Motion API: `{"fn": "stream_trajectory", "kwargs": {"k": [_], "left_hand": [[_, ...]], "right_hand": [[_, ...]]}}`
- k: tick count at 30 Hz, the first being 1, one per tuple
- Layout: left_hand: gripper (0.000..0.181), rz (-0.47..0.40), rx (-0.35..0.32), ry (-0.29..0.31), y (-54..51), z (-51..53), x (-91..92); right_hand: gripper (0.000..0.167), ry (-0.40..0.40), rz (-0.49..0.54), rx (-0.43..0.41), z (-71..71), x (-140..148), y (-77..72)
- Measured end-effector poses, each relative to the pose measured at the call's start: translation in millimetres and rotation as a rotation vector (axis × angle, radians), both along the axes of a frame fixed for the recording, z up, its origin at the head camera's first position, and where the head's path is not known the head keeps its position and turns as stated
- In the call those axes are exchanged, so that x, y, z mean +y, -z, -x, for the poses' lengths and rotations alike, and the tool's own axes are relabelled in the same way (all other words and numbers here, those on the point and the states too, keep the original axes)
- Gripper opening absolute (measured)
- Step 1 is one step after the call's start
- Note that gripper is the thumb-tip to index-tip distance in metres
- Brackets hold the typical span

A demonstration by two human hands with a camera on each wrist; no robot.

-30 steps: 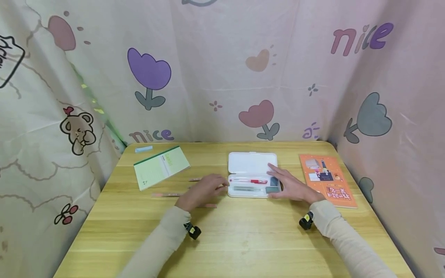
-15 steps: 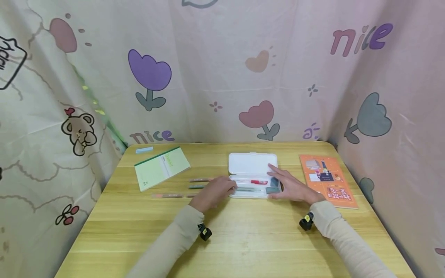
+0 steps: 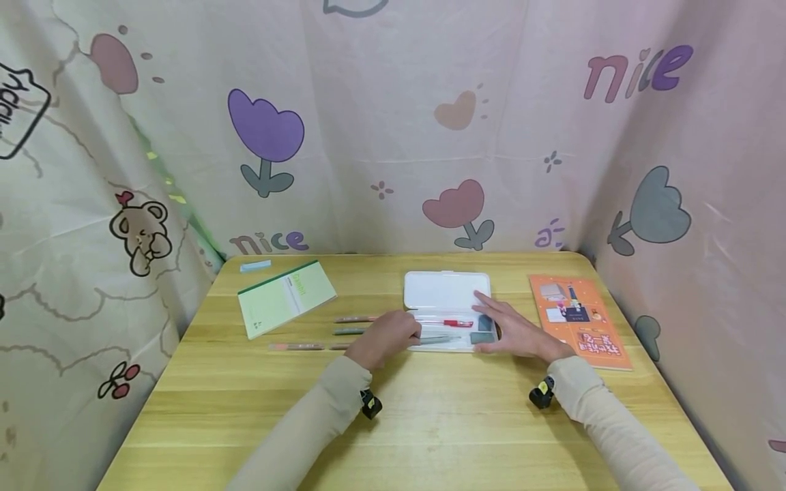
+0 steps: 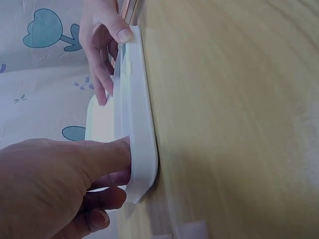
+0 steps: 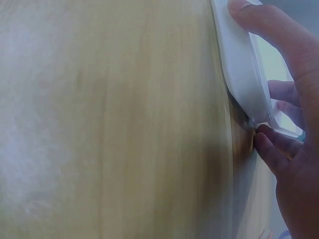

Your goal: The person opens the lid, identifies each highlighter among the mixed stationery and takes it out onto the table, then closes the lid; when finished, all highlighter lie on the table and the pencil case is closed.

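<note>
An open white pencil case [image 3: 447, 290] lies in the middle of the table, its lid folded back. In its tray lie a red-capped pen [image 3: 457, 324], a slim greyish pen [image 3: 439, 339] and grey-green blocks [image 3: 482, 337] at the right end. My left hand [image 3: 388, 337] reaches over the tray's left end and pinches the greyish pen; in the left wrist view its fingertips are hidden behind the case's wall. My right hand [image 3: 516, 331] holds the case's right end, with the thumb [image 5: 264, 19] on the front wall and other fingers round the end and by the lid.
Several pens or pencils [image 3: 297, 346] lie left of the case, partly hidden by my left hand. A green notepad [image 3: 287, 299] and a small light-blue strip [image 3: 255, 266] lie at the back left. An orange booklet [image 3: 580, 320] lies on the right. Patterned curtains surround the table.
My left hand has moved right, from beside the case to over the tray's left end, and the greyish pen there has shifted slightly. My right hand has stayed on the case.
</note>
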State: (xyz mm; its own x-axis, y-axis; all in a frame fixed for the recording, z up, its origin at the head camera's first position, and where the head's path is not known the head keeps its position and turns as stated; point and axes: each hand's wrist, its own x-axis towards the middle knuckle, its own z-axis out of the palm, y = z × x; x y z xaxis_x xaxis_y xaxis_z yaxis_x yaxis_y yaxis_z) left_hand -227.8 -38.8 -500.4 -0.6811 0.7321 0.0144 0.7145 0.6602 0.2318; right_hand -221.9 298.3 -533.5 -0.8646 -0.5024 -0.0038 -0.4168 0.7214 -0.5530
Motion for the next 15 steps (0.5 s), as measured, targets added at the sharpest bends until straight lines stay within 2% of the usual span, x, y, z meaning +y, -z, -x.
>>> {"fn": "stream_trajectory", "kwargs": {"k": [5,12,15], "left_hand": [[0.019,0.025,0.027,0.009,0.5,-0.3,-0.8],[0.011,-0.026,0.077,-0.010,1.1,-4.5,-5.6],[0.013,-0.043,0.061,-0.016,2.5,-4.4,-9.9]], "right_hand": [[0.101,-0.001,0.002,-0.009,0.1,-1.1,-0.4],[0.102,0.000,-0.003,0.000,0.1,-0.8,-1.3],[0.103,0.005,-0.012,-0.004,0.0,-0.1,-0.5]]}}
